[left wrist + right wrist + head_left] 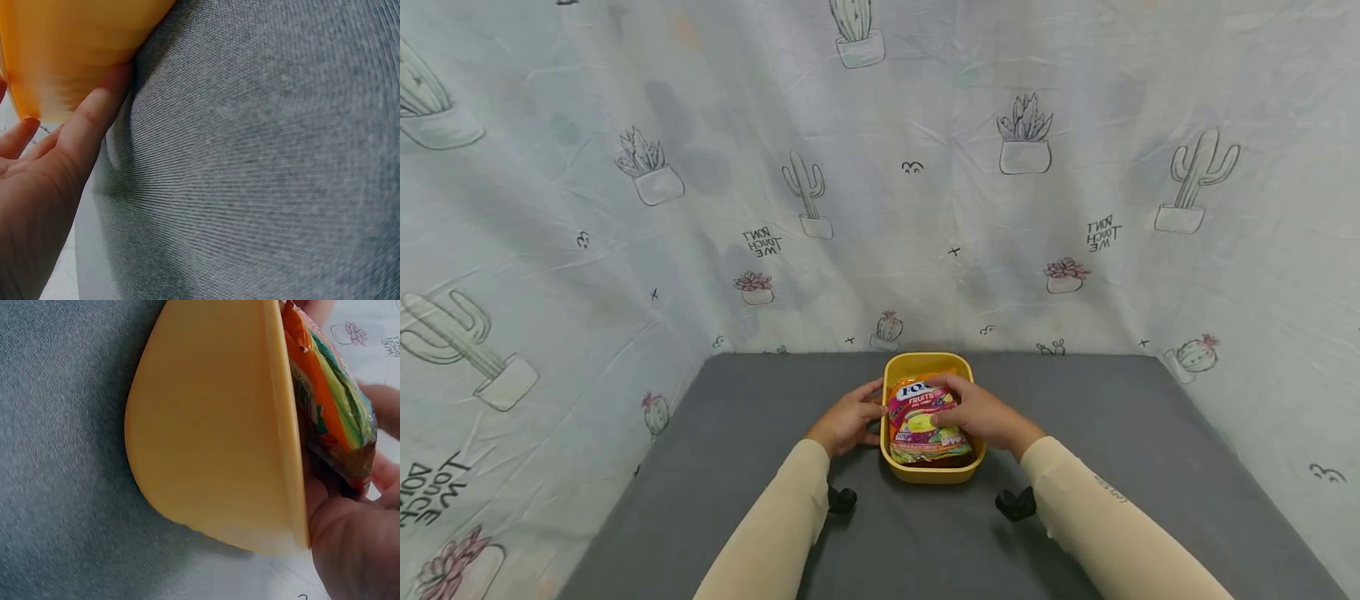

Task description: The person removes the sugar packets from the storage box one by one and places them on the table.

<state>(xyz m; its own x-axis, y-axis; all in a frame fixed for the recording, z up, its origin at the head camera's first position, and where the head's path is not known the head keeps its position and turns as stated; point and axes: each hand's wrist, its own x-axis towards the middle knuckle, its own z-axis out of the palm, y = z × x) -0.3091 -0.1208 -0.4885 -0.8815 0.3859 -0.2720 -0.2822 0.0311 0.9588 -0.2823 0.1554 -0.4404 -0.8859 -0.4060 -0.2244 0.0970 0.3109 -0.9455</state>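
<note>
Head: glossy packet (917, 423), oblong tub (931, 476)

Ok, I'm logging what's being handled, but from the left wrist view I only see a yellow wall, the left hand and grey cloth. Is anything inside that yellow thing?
Observer: Yes, the head view shows a candy bag in the yellow container.
Operator: Is anything touching it?
Observer: The right hand has its fingers on it.
Operator: Does it sit fully down inside?
Observer: No, the right wrist view shows part of it above the rim.
</note>
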